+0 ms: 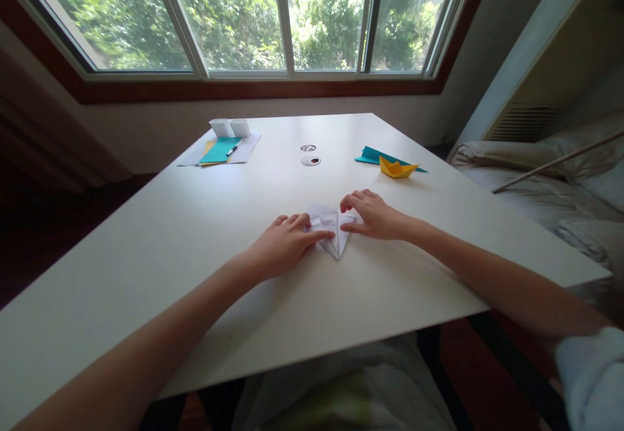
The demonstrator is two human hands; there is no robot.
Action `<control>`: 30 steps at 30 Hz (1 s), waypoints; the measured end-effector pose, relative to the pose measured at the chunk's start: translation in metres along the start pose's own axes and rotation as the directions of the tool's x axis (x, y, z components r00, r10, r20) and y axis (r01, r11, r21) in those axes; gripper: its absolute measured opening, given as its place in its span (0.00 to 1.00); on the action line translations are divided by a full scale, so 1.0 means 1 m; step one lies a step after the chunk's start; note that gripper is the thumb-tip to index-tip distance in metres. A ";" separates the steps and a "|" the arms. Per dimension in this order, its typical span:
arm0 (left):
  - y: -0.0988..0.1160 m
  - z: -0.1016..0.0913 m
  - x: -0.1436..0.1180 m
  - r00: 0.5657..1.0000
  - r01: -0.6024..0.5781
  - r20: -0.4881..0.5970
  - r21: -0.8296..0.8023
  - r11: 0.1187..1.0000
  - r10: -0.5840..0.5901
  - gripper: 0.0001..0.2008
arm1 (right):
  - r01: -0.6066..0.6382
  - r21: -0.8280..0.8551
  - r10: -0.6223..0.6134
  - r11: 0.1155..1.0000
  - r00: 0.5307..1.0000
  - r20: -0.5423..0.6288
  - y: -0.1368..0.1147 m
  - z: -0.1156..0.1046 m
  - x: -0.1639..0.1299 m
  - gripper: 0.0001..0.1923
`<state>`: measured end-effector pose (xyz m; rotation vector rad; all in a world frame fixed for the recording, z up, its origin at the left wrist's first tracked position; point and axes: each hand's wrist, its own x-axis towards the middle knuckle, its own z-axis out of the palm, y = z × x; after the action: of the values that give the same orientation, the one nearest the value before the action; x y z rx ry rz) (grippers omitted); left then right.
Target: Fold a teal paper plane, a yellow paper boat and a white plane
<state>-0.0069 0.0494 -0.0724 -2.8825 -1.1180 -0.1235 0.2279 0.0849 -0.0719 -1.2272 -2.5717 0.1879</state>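
Note:
On the white table lies a folded sheet of white paper, with creased flaps and a point facing me. My left hand holds its left side, the thumb stretched across the top and the fingers at the far left edge. My right hand is at the paper's right side. Its thumb and index finger are apart, with the thumb tip at the right flap. Whether that thumb presses on the paper I cannot tell.
Beyond my right hand sit a yellow paper boat and a teal paper plane. Far left are teal paper, a pen, more sheets and white folded box shapes. Two round grommets mark the white table.

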 end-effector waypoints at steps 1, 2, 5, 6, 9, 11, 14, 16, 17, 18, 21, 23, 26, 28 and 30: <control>0.000 0.001 0.000 1.000 0.009 0.001 -0.004 1.000 -0.009 0.21 | 0.014 0.000 -0.014 1.000 1.000 0.005 -0.004 0.000 -0.001 0.15; 0.000 0.001 0.000 1.000 0.017 -0.001 -0.011 1.000 -0.017 0.21 | 0.026 -0.002 -0.026 1.000 1.000 0.008 -0.008 0.001 -0.001 0.15; 0.001 0.002 0.000 0.999 0.036 -0.012 -0.031 0.999 -0.036 0.19 | 0.065 -0.004 -0.065 0.998 0.998 0.024 -0.020 0.004 -0.003 0.16; 0.001 0.002 0.000 0.999 0.038 -0.015 -0.035 0.999 -0.039 0.19 | 0.077 -0.004 -0.077 0.997 0.997 0.031 -0.022 0.005 -0.003 0.15; 0.002 0.002 0.000 0.999 0.043 -0.015 -0.031 0.999 -0.044 0.19 | 0.098 -0.009 -0.097 0.995 0.994 0.055 -0.026 0.005 -0.005 0.16; 0.002 0.001 0.000 0.999 0.048 -0.010 -0.022 0.999 -0.048 0.19 | 0.104 -0.008 -0.103 0.995 0.991 0.084 -0.025 0.003 -0.005 0.17; 0.003 0.000 0.000 0.999 0.052 -0.005 -0.006 0.999 -0.052 0.20 | 0.122 0.017 -0.123 0.992 0.984 0.130 -0.023 0.001 -0.006 0.19; 0.004 0.000 0.000 0.998 0.060 -0.001 -0.004 0.998 -0.060 0.20 | 0.130 0.038 -0.135 0.991 0.980 0.147 -0.022 0.000 -0.007 0.20; 0.004 0.000 0.000 0.998 0.065 0.003 -0.005 0.998 -0.065 0.20 | 0.131 0.047 -0.137 0.990 0.979 0.153 -0.022 -0.001 -0.008 0.20; 0.003 0.000 0.000 0.998 0.069 0.006 -0.007 0.998 -0.069 0.20 | 0.130 0.054 -0.137 0.990 0.978 0.158 -0.023 -0.002 -0.008 0.21; 0.002 0.000 0.001 0.998 0.069 0.011 -0.008 0.998 -0.069 0.20 | 0.131 0.073 -0.142 0.989 0.974 0.178 -0.024 -0.005 -0.011 0.25; 0.001 -0.001 0.001 0.998 0.053 0.015 -0.005 0.999 -0.053 0.19 | 0.144 0.097 -0.160 0.985 0.968 0.191 -0.022 -0.008 -0.012 0.30; 0.000 -0.003 0.000 1.000 0.014 0.020 0.008 1.000 -0.014 0.21 | 0.119 0.129 -0.139 0.984 0.978 0.157 -0.016 -0.011 -0.009 0.29; 0.000 -0.003 0.001 1.000 0.008 0.017 0.000 1.000 -0.008 0.23 | 0.079 0.110 -0.090 0.991 0.991 0.100 -0.010 -0.010 -0.005 0.21; -0.001 -0.003 0.001 1.000 0.027 0.002 -0.039 0.999 -0.027 0.23 | 0.066 0.056 -0.069 0.996 0.996 0.048 -0.004 -0.008 -0.002 0.16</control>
<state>-0.0069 0.0506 -0.0694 -2.9023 -1.1677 -0.1459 0.2287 0.0813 -0.0638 -1.1285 -2.6276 0.2751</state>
